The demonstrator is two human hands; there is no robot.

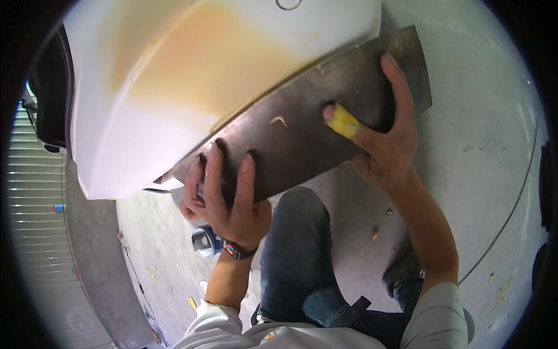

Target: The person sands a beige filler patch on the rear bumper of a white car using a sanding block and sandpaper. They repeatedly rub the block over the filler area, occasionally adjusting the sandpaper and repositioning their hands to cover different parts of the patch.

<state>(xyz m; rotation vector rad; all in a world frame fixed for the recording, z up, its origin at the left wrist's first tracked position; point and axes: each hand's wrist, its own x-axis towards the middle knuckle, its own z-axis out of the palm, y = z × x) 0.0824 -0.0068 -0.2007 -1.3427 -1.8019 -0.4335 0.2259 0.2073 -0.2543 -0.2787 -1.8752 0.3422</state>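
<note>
A long dark brown, slightly curved flat panel (296, 148) slants up to the right, its upper edge lying along the lower edge of a white vehicle body part (122, 148). My left hand (229, 200) grips the panel's lower left end, fingers spread over its face and thumb hidden. At the upper right, my right hand (386, 139) holds the panel by its lower edge. Its thumb, wrapped in yellow tape, and one finger press on the face; the other fingers are mostly hidden. Above the panel, a yellow-tan patch (200, 58) spreads over the white surface.
A blue container (204, 241) stands on the grey floor beside my left wrist. My bent knee (299, 232) is just below the panel. A cable (517, 212) runs along the floor at right. A ribbed wall (35, 232) rises at left.
</note>
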